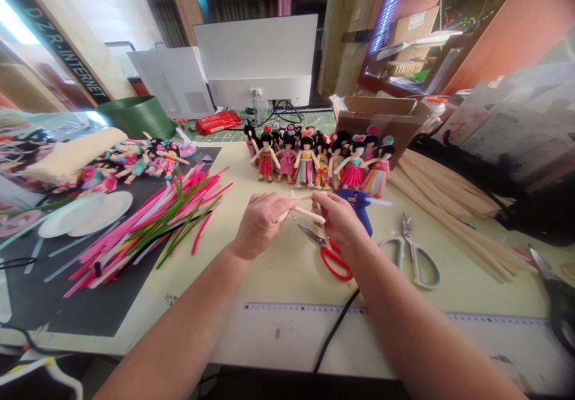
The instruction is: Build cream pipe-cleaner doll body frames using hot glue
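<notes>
Between my two hands is a cream pipe cleaner (309,214), bent so that short lengths of it cross. My left hand (264,223) is closed around one side of it. The fingers of my right hand (338,215) pinch the other side. Just below them lie red-handled scissors (336,264), partly hidden by my right wrist. A blue glue gun (360,207) lies behind my right hand. Several pipe-cleaner dolls (305,163) with black hair and bright dresses stand beyond my hands.
Coloured pipe cleaners (148,223) lie at left beside white plates (101,211); more cream ones (453,220) lie at right. Grey-handled scissors (424,268) and black scissors (557,304) are on the right. A ruler (291,308) runs along the front, crossed by a black cable (336,331). A cardboard box (381,115) stands behind.
</notes>
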Action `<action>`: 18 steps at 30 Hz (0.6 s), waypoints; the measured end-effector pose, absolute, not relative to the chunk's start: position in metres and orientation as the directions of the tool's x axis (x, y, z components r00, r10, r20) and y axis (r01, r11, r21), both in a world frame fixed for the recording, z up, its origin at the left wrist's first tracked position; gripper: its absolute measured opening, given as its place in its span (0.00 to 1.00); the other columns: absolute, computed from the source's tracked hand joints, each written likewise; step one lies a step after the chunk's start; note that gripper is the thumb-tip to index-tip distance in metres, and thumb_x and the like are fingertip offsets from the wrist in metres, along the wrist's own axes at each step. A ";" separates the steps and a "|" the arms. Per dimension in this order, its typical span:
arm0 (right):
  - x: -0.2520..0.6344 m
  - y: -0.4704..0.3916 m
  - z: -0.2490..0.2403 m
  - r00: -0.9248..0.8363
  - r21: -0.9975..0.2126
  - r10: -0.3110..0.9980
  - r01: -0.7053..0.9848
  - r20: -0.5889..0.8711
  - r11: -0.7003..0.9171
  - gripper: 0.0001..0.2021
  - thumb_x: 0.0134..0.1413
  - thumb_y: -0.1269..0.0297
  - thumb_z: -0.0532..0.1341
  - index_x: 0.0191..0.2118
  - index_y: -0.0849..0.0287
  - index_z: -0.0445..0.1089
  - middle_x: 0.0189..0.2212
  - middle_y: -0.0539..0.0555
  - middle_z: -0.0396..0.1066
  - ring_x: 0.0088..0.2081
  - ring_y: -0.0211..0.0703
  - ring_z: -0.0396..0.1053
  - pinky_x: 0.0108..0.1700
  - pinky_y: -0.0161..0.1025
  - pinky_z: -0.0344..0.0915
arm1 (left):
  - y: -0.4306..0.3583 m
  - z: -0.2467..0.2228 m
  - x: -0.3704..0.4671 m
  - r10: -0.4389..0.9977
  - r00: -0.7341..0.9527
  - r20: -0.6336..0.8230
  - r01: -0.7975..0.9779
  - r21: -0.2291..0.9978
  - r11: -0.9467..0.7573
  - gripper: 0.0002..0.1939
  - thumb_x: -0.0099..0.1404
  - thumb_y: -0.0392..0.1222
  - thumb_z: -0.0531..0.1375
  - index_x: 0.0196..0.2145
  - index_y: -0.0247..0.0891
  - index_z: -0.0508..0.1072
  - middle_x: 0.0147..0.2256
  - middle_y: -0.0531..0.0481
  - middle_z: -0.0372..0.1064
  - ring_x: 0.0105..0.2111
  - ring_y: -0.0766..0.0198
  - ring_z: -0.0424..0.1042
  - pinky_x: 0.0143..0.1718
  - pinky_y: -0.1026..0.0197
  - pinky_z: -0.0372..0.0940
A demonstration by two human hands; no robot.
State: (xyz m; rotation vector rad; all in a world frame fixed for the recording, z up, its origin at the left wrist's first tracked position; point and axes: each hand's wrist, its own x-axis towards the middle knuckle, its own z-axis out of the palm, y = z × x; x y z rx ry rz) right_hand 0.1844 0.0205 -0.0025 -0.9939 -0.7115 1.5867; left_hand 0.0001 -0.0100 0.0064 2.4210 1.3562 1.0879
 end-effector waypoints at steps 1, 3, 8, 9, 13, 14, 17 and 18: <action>0.184 0.020 -0.003 -0.058 -0.847 0.970 -0.477 -0.234 -0.233 0.16 0.34 0.61 0.74 0.24 0.59 0.67 0.17 0.46 0.63 0.19 0.31 0.59 0.18 0.30 0.55 | -0.010 0.007 0.000 0.790 0.330 0.516 0.685 0.445 -0.577 0.16 0.67 0.39 0.54 0.50 0.49 0.75 0.44 0.45 0.74 0.45 0.56 0.70 0.50 0.54 0.55; 0.184 0.020 -0.002 -0.033 -0.850 0.973 -0.480 -0.229 -0.217 0.17 0.32 0.61 0.75 0.24 0.59 0.67 0.18 0.47 0.65 0.20 0.32 0.60 0.19 0.30 0.56 | -0.011 0.008 0.000 0.782 0.338 0.523 0.692 0.425 -0.584 0.16 0.67 0.39 0.54 0.49 0.49 0.75 0.44 0.45 0.74 0.45 0.56 0.70 0.49 0.54 0.55; 0.185 0.019 0.002 -0.028 -0.853 0.990 -0.505 -0.138 -0.134 0.15 0.32 0.63 0.74 0.23 0.59 0.67 0.16 0.46 0.63 0.20 0.32 0.59 0.19 0.29 0.54 | -0.009 0.008 0.002 0.786 0.214 0.580 0.645 0.521 -0.560 0.14 0.66 0.42 0.57 0.48 0.45 0.73 0.44 0.46 0.73 0.45 0.57 0.69 0.50 0.54 0.57; 0.185 0.019 0.003 -0.025 -0.852 0.993 -0.511 -0.116 -0.113 0.15 0.32 0.63 0.74 0.23 0.59 0.67 0.16 0.46 0.64 0.20 0.31 0.58 0.19 0.29 0.54 | -0.008 0.006 0.001 0.801 0.134 0.583 0.624 0.578 -0.526 0.15 0.65 0.44 0.59 0.49 0.43 0.72 0.45 0.45 0.72 0.45 0.58 0.69 0.50 0.54 0.58; 0.185 0.018 0.007 -0.004 -0.853 0.999 -0.521 -0.042 -0.037 0.14 0.34 0.63 0.72 0.24 0.58 0.67 0.18 0.46 0.65 0.20 0.31 0.59 0.21 0.30 0.55 | -0.001 0.002 -0.002 0.894 -0.190 0.406 0.471 0.837 -0.280 0.24 0.54 0.51 0.67 0.45 0.39 0.68 0.46 0.45 0.67 0.42 0.60 0.67 0.43 0.58 0.62; 0.184 0.017 0.008 0.000 -0.855 1.000 -0.518 -0.025 -0.022 0.13 0.35 0.63 0.72 0.24 0.58 0.66 0.18 0.46 0.65 0.20 0.31 0.59 0.21 0.30 0.55 | 0.000 0.002 -0.003 0.928 -0.210 0.308 0.408 0.890 -0.203 0.23 0.53 0.52 0.68 0.42 0.39 0.69 0.43 0.46 0.68 0.40 0.62 0.67 0.42 0.60 0.62; 0.183 0.017 0.008 0.011 -0.865 1.000 -0.502 0.021 0.024 0.13 0.38 0.63 0.71 0.25 0.57 0.65 0.19 0.45 0.65 0.20 0.31 0.59 0.22 0.31 0.56 | 0.003 0.005 -0.004 0.995 -0.101 -0.025 0.142 0.989 0.040 0.16 0.56 0.53 0.64 0.33 0.37 0.70 0.33 0.50 0.69 0.34 0.64 0.68 0.35 0.63 0.61; 0.183 0.017 0.008 0.016 -0.869 0.999 -0.494 0.035 0.038 0.13 0.39 0.63 0.71 0.26 0.57 0.65 0.19 0.45 0.65 0.21 0.31 0.59 0.23 0.31 0.56 | 0.004 0.007 -0.004 0.991 -0.029 -0.130 0.028 0.991 0.130 0.16 0.58 0.53 0.62 0.31 0.36 0.71 0.31 0.50 0.69 0.33 0.65 0.69 0.33 0.64 0.61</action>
